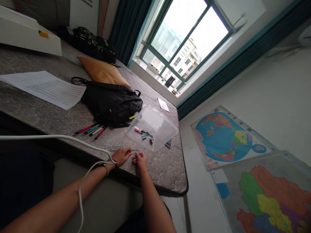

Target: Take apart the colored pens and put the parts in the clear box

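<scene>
My left hand point(122, 156) rests at the near edge of the mattress point(162, 168), fingers curled together; whether anything small is between them is hidden. Just right of it, my right hand point(140, 160) is also curled, its fingertips pressed together, with no object clearly visible in it. Beyond both hands a clear plastic box point(165, 129) holds several pens and small items point(145, 135). Several pencils or pens point(93, 130), red, blue, white and black, lie fanned out beside a black backpack point(111, 103). A white cable point(97, 149) crosses over my left wrist.
Printed paper point(53, 89) and a brown envelope point(104, 72) lie near the backpack. A phone-like object point(168, 143) sits by the box, a white paper point(163, 105) behind it. Farther back are dark clothes point(92, 42) and a white box point(29, 32). Maps point(225, 136) hang at right.
</scene>
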A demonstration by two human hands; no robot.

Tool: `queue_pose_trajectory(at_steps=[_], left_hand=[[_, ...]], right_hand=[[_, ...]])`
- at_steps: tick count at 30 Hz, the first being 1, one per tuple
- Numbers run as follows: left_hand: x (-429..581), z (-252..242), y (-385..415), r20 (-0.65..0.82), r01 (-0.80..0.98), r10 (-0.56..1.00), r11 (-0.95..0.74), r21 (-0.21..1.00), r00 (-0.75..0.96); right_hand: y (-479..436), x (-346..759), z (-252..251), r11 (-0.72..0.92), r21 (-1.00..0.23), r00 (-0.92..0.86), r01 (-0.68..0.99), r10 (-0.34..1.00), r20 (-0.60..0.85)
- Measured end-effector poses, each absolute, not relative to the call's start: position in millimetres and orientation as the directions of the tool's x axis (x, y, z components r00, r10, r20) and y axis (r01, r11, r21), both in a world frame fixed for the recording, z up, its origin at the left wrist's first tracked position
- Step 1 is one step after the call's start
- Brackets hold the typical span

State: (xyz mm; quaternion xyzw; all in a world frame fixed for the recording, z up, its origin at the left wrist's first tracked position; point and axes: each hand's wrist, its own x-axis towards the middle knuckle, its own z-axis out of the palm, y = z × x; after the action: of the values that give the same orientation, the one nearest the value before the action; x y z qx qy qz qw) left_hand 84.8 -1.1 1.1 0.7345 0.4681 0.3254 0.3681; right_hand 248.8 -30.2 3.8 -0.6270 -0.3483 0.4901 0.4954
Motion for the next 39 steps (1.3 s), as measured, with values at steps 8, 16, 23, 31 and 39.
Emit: queue_pose_trajectory(at_steps=[8,16,23,31,39], left_hand=[[83.7,-0.1,3.9,0.125,0.4,0.978,-0.182,0.898,0.165],[83.9,2.2,5.1,0.115,0.409,0.984,-0.162,0.898,0.138],[84.3,0.1,4.1,0.13,0.421,0.97,-0.209,0.883,0.207],[83.6,3.7,-1.9,0.123,0.498,0.916,-0.316,0.808,0.381],[80.1,6.9,-2.7,0.14,0.481,0.882,-0.372,0.794,0.45]], right_hand=[[-33.8,244.7,6.5,-0.301,-0.948,0.247,0.107,0.931,-0.268],[-22.2,284.2,32.9,-0.123,-0.991,0.7,-0.052,0.703,-0.124],[-45.4,283.4,-8.3,-0.192,-0.896,0.55,0.4,0.832,0.067],[-28.4,254.6,-0.3,-0.322,-0.942,0.099,0.1,0.945,-0.312],[-25.6,247.2,3.5,-0.328,-0.938,-0.049,0.11,0.941,-0.334]])
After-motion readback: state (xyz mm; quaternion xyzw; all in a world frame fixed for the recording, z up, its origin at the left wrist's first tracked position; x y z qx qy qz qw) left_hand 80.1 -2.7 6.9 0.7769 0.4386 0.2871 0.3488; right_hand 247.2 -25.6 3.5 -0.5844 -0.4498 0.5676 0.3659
